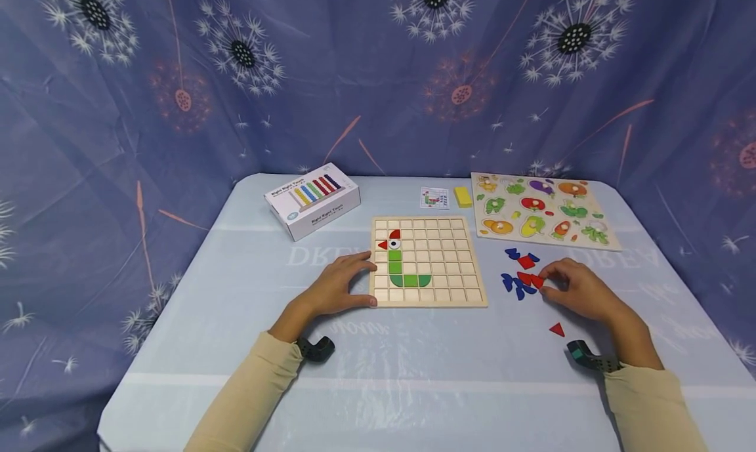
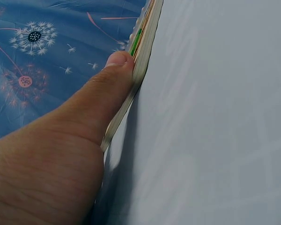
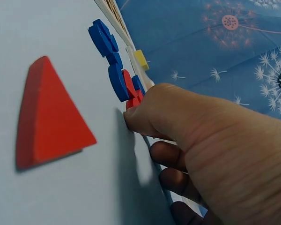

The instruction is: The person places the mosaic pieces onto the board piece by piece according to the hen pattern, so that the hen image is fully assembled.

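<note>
My left hand point(image 1: 335, 285) rests at the left edge of a wooden grid board point(image 1: 440, 302), its extended thumb against the edge in the left wrist view. On the board, green pieces point(image 1: 395, 268) make an L shape below a white eye piece point(image 1: 394, 244), a red quarter-round piece point(image 1: 394, 234) and a small red triangle point(image 1: 382, 245). At the right, my right hand point(image 1: 581, 288) pinches a red piece point(image 1: 537, 281) between thumb and index finger; its shape is partly hidden. Beside it lie blue pieces point(image 1: 507, 282) and a red square point(image 1: 525, 262). A loose red triangle point(image 3: 56, 117) lies nearer.
Behind the board are a white box point(image 1: 313, 199), a small picture card point(image 1: 434, 198) and a yellow block point(image 1: 463, 197). A vegetable puzzle board point(image 1: 543, 210) lies at the back right. A patterned curtain point(image 1: 366, 78) hangs behind the table.
</note>
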Demonstrator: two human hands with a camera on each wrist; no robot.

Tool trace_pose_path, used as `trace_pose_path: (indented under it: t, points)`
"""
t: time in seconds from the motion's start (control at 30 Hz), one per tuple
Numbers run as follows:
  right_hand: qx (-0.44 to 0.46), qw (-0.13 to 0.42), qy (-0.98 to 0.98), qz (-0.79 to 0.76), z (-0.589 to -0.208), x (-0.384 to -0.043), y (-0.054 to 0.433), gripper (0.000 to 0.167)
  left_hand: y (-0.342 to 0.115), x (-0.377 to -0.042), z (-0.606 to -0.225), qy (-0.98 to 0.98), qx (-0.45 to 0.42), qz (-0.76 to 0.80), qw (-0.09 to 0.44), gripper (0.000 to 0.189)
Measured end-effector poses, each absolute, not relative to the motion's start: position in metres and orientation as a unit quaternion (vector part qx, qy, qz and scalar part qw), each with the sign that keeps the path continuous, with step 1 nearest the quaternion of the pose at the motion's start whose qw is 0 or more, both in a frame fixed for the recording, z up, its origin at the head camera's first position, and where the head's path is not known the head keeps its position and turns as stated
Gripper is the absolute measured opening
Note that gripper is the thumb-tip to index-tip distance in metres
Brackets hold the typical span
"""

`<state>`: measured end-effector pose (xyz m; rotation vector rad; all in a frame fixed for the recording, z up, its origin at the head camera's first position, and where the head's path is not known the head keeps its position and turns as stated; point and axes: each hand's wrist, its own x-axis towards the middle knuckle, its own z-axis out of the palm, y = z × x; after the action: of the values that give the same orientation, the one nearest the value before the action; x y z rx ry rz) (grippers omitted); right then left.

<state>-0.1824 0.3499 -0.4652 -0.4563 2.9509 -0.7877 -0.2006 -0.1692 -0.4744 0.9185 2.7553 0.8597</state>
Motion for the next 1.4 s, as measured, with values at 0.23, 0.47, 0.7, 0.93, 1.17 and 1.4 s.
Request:
trace_pose_path:
  t: [0.23,0.47,0.7,0.93,1.17,1.4]
  points:
    - [-0.150,0.020,0.952,-0.266,-0.468,-0.181,0.351,0.028,-0.169,-0.201,-0.476,0.909,0.304,0.281,0.055,0.070]
    - [-0.142,0.031,0.952,-0.269,-0.465,-0.179,0.352,0.032,-0.170,-0.201,-0.477,0.909,0.303,0.283,0.054,0.069]
    - [-0.139,0.051,0.949,-0.277,-0.458,-0.173,0.351,0.039,-0.169,-0.201,-0.478,0.907,0.305,0.286,0.050,0.069]
    - [-0.124,0.069,0.948,-0.285,-0.458,-0.160,0.353,0.050,-0.169,-0.201,-0.477,0.909,0.304,0.280,0.054,0.070]
    - [-0.178,0.039,0.941,-0.284,-0.460,-0.135,0.357,0.043,-0.169,-0.201,-0.477,0.908,0.307,0.280,0.052,0.069]
    - [-0.232,0.015,0.926,-0.298,-0.465,-0.122,0.362,0.039,-0.169,-0.201,-0.476,0.910,0.303,0.279,0.053,0.069]
